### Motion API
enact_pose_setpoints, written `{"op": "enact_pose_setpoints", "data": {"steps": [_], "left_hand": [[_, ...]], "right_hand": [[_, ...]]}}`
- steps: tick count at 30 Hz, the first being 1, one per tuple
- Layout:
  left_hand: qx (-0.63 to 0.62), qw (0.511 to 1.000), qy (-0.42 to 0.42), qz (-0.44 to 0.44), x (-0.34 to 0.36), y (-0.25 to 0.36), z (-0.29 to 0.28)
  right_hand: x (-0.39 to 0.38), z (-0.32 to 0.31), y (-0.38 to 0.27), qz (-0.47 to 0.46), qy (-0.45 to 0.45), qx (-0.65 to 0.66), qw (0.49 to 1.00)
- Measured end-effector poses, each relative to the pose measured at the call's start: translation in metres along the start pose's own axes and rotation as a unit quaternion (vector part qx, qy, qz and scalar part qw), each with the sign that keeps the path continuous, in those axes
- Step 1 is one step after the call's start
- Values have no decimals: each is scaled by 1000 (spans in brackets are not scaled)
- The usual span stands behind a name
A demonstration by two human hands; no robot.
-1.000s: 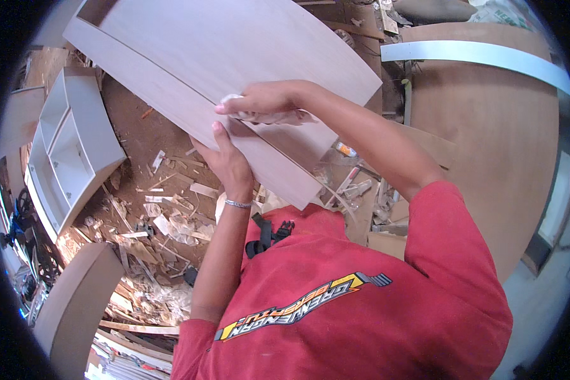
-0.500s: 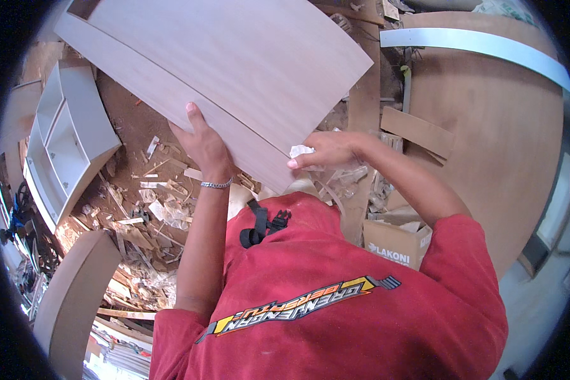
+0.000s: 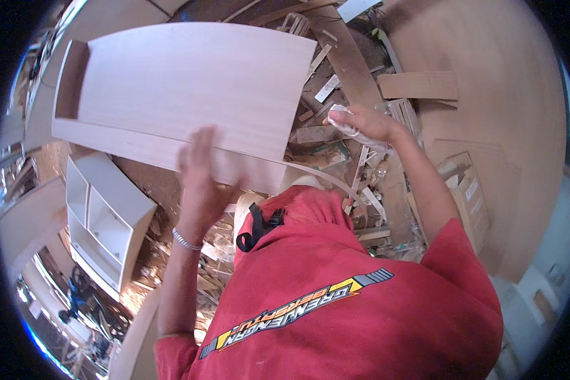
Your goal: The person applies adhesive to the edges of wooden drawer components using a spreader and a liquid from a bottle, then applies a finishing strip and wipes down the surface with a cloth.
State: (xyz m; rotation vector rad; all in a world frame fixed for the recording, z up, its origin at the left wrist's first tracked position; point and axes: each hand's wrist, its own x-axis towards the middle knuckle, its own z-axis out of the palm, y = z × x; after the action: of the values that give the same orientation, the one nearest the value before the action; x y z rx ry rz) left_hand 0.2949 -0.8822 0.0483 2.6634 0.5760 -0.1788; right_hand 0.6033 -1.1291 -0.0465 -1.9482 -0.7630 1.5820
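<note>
A large pale wooden panel (image 3: 190, 88) with a raised side wall at its left end lies in front of me. My left hand (image 3: 202, 174) is blurred, fingers apart, flat against the panel's lower edge; a metal bracelet is on that wrist. From the panel's lower right corner a thin strip of edge banding (image 3: 326, 178) curls away. My right hand (image 3: 364, 123) is off the panel to the right, shut on a crumpled white cloth (image 3: 343, 120). My red shirt fills the lower middle.
Wood offcuts and shavings (image 3: 335, 149) litter the floor under the panel. A white shelf unit (image 3: 101, 221) lies at the lower left. A cardboard box (image 3: 468, 190) sits at the right, beside a big brown wooden surface (image 3: 506, 95).
My right hand has left the panel and swung out to the right with the cloth. My left hand has stayed at the panel's lower edge, its fingers now spread.
</note>
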Motion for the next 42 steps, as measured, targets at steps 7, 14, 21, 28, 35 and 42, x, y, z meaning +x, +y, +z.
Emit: {"op": "enact_pose_setpoints", "data": {"steps": [7,14,21,28,35,42], "left_hand": [[61,930,-217,290,43,31,59],[36,928,-188,320,39,20,61],[19,923,-160,350,35,2,65],[9,932,-41,359,15,-33,118],[-101,884,96,446,-59,-132,22],[-569,814,-42,110,-178,-426,-79]], "right_hand": [[-81,35,-44,-30,87,17,996],[-107,56,-29,-42,213,76,973],[-87,68,-103,-74,270,-50,959],[-49,146,-265,-144,258,-134,946],[17,296,-416,-249,265,-127,923],[129,460,-500,-346,186,30,919]]}}
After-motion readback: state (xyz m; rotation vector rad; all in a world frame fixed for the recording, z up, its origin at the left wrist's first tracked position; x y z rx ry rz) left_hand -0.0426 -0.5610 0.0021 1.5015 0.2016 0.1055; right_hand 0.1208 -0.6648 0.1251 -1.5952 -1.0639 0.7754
